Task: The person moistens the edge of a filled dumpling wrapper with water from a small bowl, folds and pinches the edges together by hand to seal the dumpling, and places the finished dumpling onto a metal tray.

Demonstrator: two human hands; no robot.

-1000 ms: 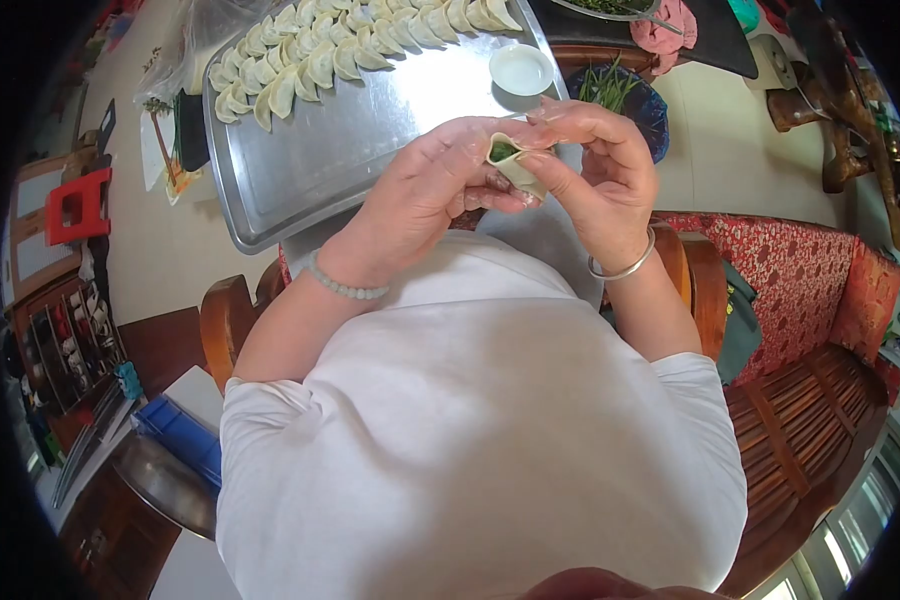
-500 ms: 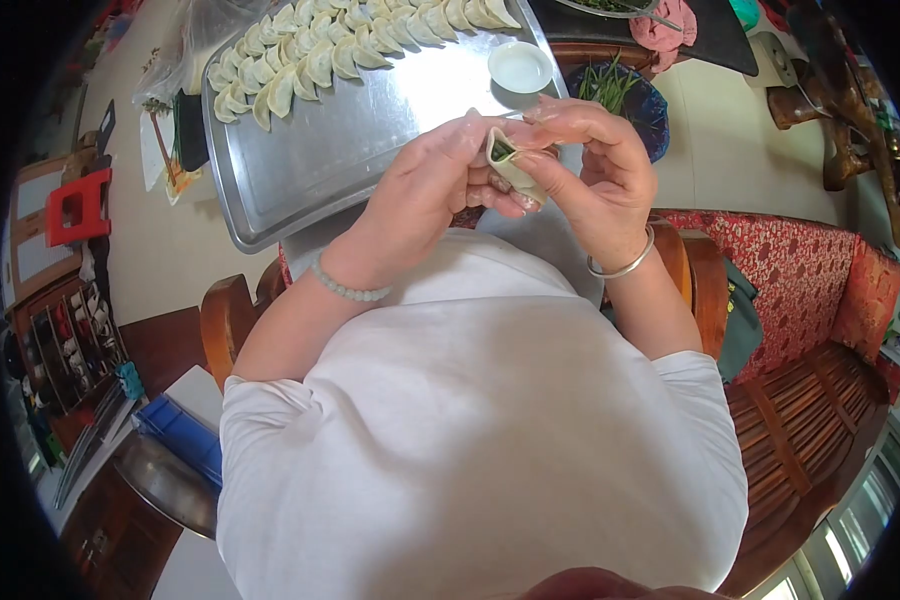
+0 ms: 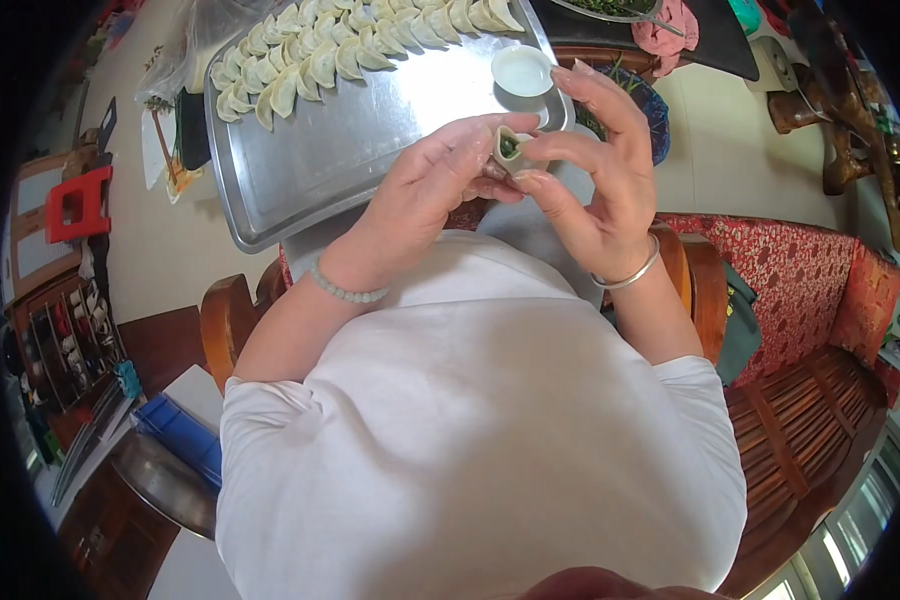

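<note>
Above the tray's near edge, my left hand [image 3: 440, 170] is closed around a half-folded dumpling [image 3: 507, 146]. Its wrapper gapes at the top, showing green filling inside. My right hand [image 3: 602, 165] is beside it with fingers spread; the index fingertip touches the dumpling's opening and the thumb tip is just below, apart from the index. Both hands look damp or floury. On the metal tray [image 3: 300, 185], folded dumplings [image 3: 320, 65] lie in rows at the far side. A small white bowl [image 3: 522, 70] stands at the tray's right, near my right fingertips.
Behind my right hand is a dark blue basin [image 3: 653, 120] with green stalks. A bowl of chopped greens [image 3: 610, 8] and a pink cloth [image 3: 665, 35] are on the dark table at the back. A red stool [image 3: 80, 205] stands left, and a wooden bench [image 3: 810, 450] right.
My right thumb and index have parted from their pinch on the wrapper, and the other right fingers have spread upward. The dumpling's mouth has turned and looks rounder. My left hand keeps its hold.
</note>
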